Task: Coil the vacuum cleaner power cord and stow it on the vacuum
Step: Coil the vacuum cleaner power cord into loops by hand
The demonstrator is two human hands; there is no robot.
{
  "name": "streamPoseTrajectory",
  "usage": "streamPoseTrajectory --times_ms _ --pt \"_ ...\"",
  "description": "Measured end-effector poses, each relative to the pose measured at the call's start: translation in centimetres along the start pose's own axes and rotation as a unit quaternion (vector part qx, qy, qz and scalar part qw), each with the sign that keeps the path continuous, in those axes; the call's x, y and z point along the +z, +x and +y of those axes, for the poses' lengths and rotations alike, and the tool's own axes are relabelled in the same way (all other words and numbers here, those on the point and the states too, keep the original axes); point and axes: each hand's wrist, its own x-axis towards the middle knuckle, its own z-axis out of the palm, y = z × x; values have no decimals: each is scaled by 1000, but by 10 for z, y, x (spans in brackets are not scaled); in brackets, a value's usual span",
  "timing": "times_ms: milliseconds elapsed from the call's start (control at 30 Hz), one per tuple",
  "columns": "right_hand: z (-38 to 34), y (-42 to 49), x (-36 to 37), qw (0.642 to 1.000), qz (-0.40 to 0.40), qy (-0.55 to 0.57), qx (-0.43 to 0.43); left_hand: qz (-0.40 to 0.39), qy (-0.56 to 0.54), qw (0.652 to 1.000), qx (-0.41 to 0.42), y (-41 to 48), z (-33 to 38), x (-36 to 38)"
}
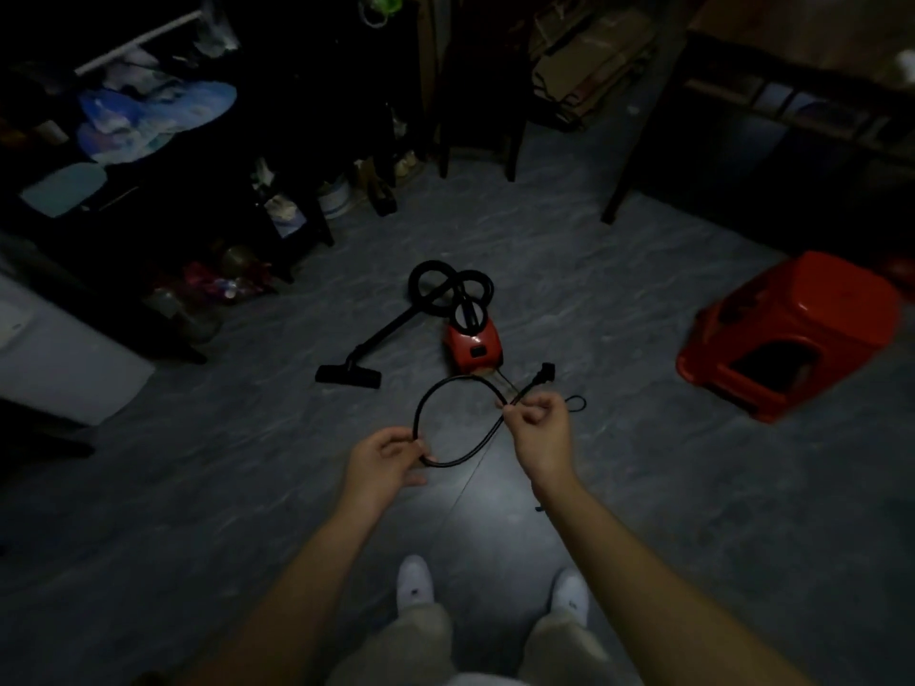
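Observation:
A small red vacuum cleaner [474,346] sits on the grey floor ahead of me, its black hose [448,287] looped behind it and its wand ending in a floor nozzle [348,376] to the left. The black power cord [435,393] forms one loop in the air between my hands. My left hand [388,460] pinches the loop's lower left part. My right hand [539,430] grips the spot where the cord crosses itself. The plug [542,373] sticks up past my right hand, and a thin black loop [576,403] pokes out on its right side.
A red plastic stool [787,334] lies on its side at right. Dark cluttered shelves [148,141] line the left, with bottles on the floor. Chair legs [510,156] and a dark wooden bench [792,106] stand at the back. My white shoes [415,584] are below.

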Motion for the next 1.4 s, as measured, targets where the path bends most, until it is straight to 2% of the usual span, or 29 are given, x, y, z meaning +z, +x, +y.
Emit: streamPoseTrajectory --times_ms 167,400,467,533,633,800,900,1033,1200,1300,1400 --pt "13 -7 27 999 -10 -1 41 -23 96 995 -1 25 -9 -34" --pt "44 2 24 983 -35 -178 16 -63 206 975 58 58 -34 -46" --pt "51 5 24 975 -63 -212 8 -76 258 956 113 67 -39 -43" --pt "57 9 25 964 -99 -246 7 -95 334 916 201 76 -40 -37" --pt "68 16 22 934 -172 -314 -6 -121 445 826 325 94 -39 -21" --pt "88 37 14 891 -277 -358 -34 -230 558 711 361 120 -52 10" --pt "99 53 7 884 -298 -357 -43 -224 585 678 385 130 -63 19" --pt "115 72 -7 901 -285 -324 -45 -201 586 696 363 146 -77 32" --pt "147 93 -23 914 -255 -312 -49 -233 524 774 269 154 -97 62" --pt "172 108 -30 927 -225 -298 -43 -193 475 823 243 165 -121 74" --pt "202 122 -36 912 -241 -329 -43 -139 427 872 195 181 -148 77"
